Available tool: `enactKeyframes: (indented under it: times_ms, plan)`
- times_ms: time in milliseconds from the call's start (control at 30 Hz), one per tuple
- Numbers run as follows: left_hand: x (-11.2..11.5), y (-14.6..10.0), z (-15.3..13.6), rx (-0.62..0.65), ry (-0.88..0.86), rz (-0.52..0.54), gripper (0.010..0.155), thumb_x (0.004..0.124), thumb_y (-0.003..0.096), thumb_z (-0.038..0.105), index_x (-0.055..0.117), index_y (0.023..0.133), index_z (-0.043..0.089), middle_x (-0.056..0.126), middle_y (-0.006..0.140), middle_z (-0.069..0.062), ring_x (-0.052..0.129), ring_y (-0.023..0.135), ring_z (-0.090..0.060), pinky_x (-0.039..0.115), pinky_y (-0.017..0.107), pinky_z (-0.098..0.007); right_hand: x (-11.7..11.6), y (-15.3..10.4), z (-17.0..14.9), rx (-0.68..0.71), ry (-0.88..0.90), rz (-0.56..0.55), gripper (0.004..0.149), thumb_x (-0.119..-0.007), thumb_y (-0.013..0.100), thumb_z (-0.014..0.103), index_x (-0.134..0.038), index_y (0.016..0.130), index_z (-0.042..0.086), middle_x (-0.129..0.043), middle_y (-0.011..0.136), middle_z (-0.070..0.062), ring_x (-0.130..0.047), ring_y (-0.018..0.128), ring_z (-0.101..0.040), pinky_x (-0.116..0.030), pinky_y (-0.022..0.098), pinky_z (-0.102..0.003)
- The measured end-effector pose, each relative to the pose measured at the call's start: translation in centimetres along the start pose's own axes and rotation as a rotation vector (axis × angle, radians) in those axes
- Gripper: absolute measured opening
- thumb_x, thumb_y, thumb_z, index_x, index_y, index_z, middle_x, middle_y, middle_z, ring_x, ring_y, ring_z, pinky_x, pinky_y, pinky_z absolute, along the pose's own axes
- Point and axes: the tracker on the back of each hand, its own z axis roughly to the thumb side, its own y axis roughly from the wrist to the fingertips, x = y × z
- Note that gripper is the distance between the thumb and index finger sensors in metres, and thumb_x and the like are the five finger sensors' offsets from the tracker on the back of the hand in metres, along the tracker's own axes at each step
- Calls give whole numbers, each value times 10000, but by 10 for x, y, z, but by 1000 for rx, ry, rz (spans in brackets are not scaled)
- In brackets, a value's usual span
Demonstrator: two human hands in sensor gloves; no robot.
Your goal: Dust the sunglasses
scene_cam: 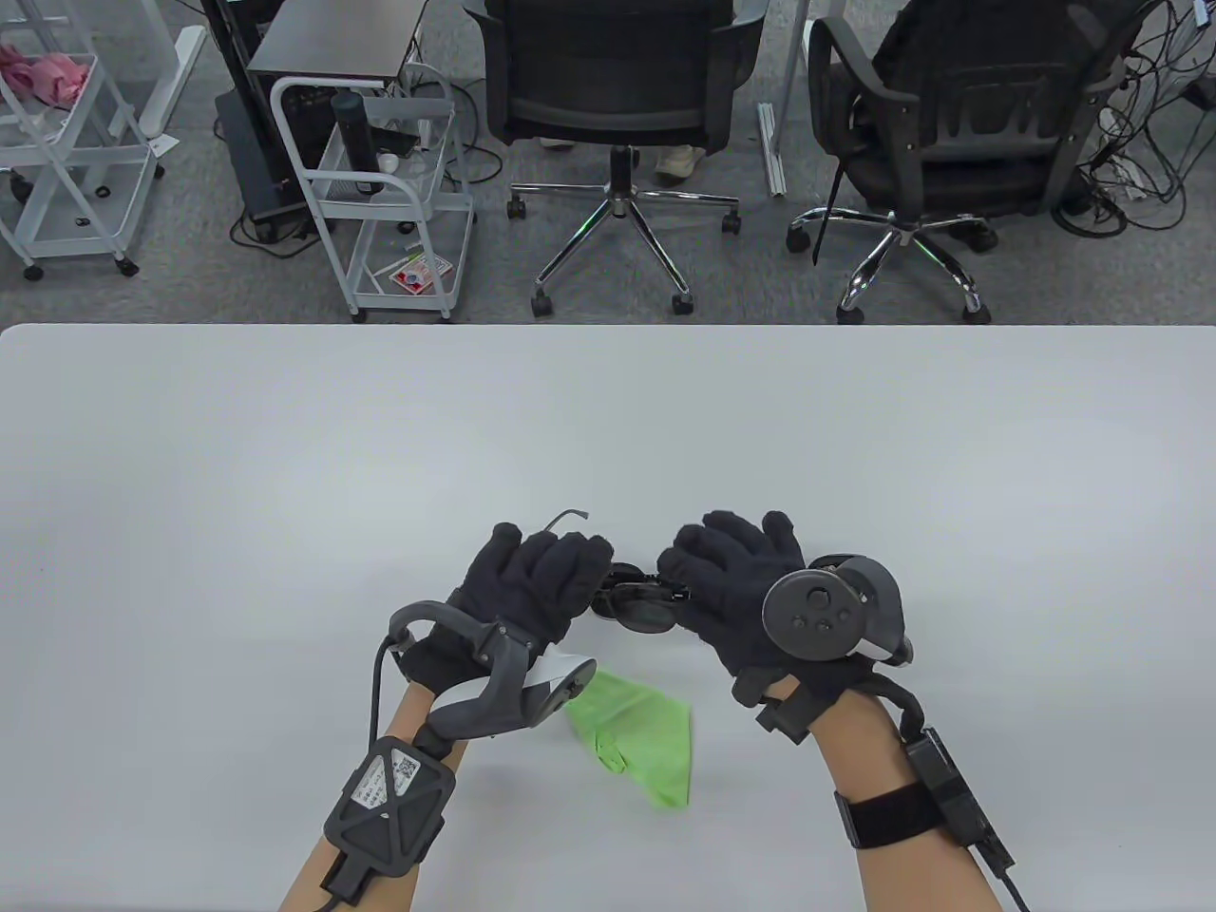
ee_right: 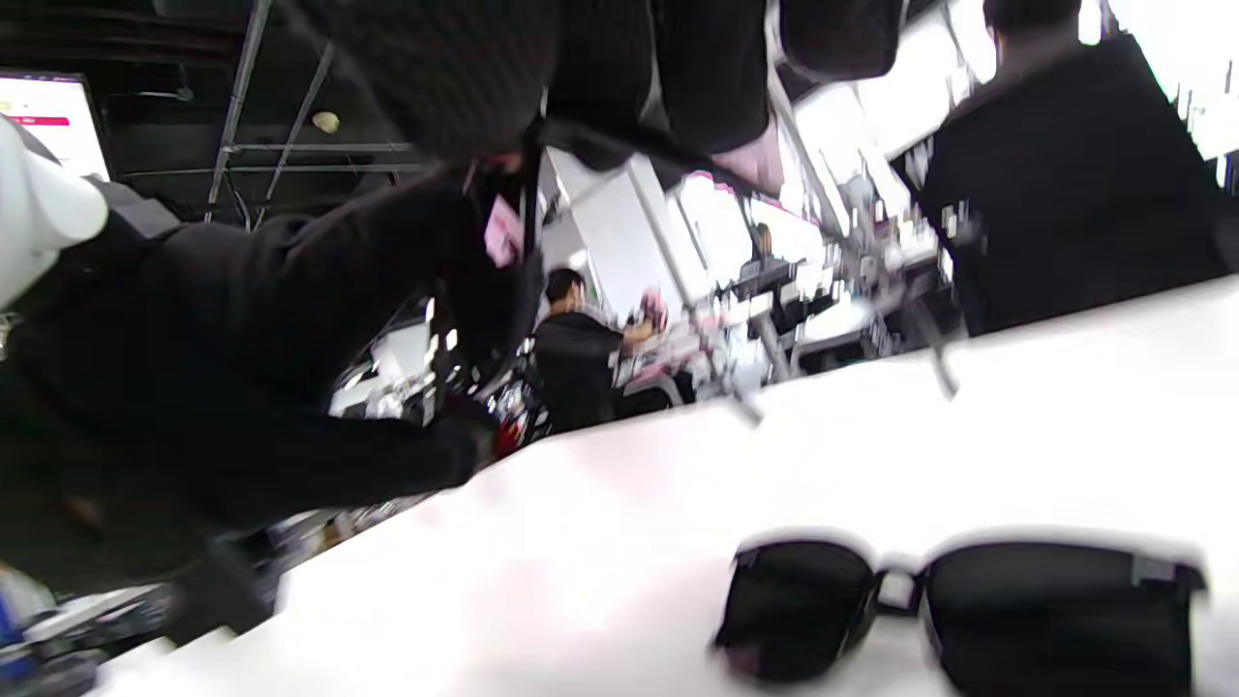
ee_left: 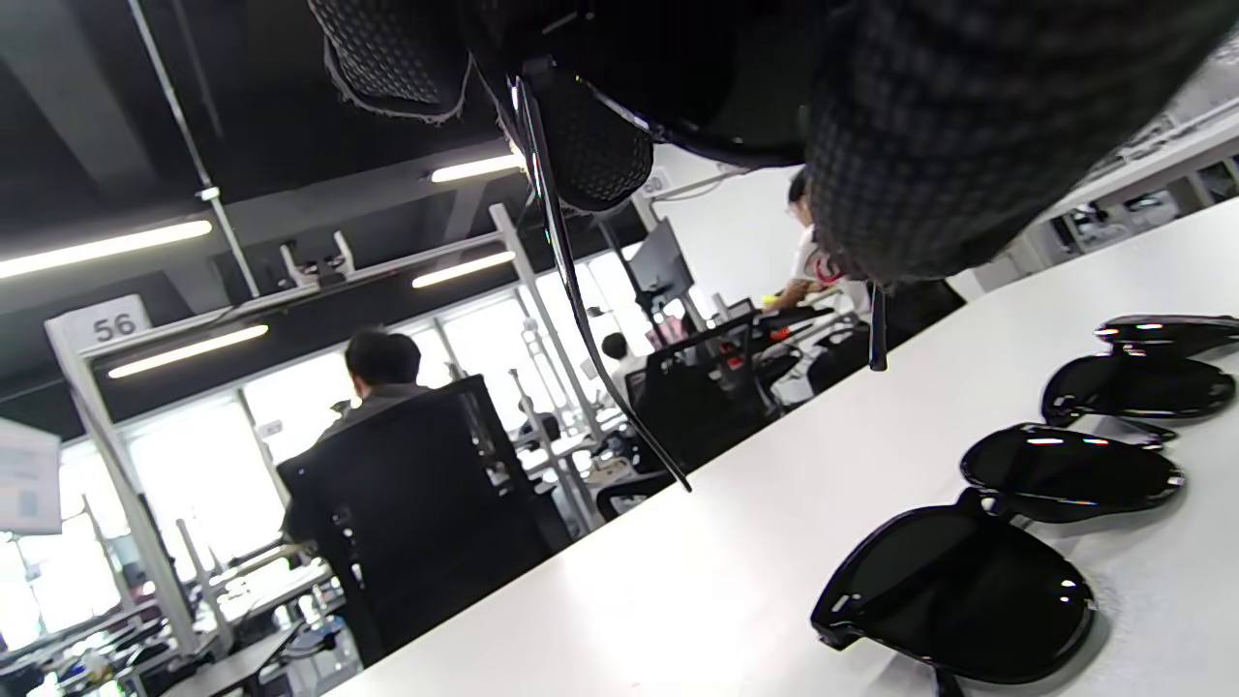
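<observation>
half-hidden sunglasses point(scene_cam: 635, 600) between hands

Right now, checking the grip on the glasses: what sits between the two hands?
In the table view, the black sunglasses span the gap between the left hand and right hand.

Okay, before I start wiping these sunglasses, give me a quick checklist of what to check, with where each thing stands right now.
1. Sunglasses held by both hands: ok, the left hand and right hand each hold an end.
2. Held pair lifted off the table: ok in the left wrist view.
3. Green cloth within reach: ok, it lies on the table just below the hands.
4. Cloth in a hand: not ok, neither hand holds it.
5. Other sunglasses out of the way: cannot tell, they lie close beneath.
</observation>
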Motion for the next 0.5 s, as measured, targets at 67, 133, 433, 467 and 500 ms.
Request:
enactKeyframes:
  times_ms: [67, 133, 433, 467, 500]
  plan:
    - [4, 0, -6, -44, -4, -12, 965, 936, 292, 589, 375, 1053, 391, 620, 1066, 182, 873, 959, -71, 675, 781, -420, 8, -2, 8, 25, -66, -138, 589, -825, 446, 414, -756, 972, 158, -724, 1048, -141, -667, 965, -455, -423, 648, -753]
    - [8, 1, -13, -94, -16, -37, 965, 938, 289, 591, 390, 1055, 383, 638, 1061, 174, 890, 943, -74, 685, 773, -423, 13, -3, 18, 62, -112, -217, 507, -845, 436, 420, -862, 871, 159, -854, 937, -112, -819, 855, -409, -536, 645, -712]
    - [18, 0, -24, -183, -57, -84, 962, 937, 282, 590, 410, 1057, 374, 658, 1057, 162, 907, 929, -88, 695, 760, -432, -72, 9, 25, -38, -278, 426, 516, -868, 414, 502, -954, 765, 135, -1039, 679, -100, -1016, 549, -350, -730, 554, -616]
    - [18, 0, -24, -184, -57, -85, 962, 937, 281, 591, 411, 1057, 374, 658, 1057, 161, 907, 929, -89, 695, 760, -433, -83, 8, 24, -55, -341, 505, 552, -861, 412, 526, -931, 797, 136, -1025, 705, -99, -1010, 569, -348, -723, 560, -616]
    - [17, 0, -24, -185, -57, -85, 963, 937, 282, 591, 410, 1057, 373, 658, 1058, 161, 907, 930, -89, 694, 761, -433, -90, 8, 22, -73, -377, 552, 587, -851, 415, 548, -905, 829, 136, -1009, 734, -98, -1003, 591, -343, -716, 567, -616]
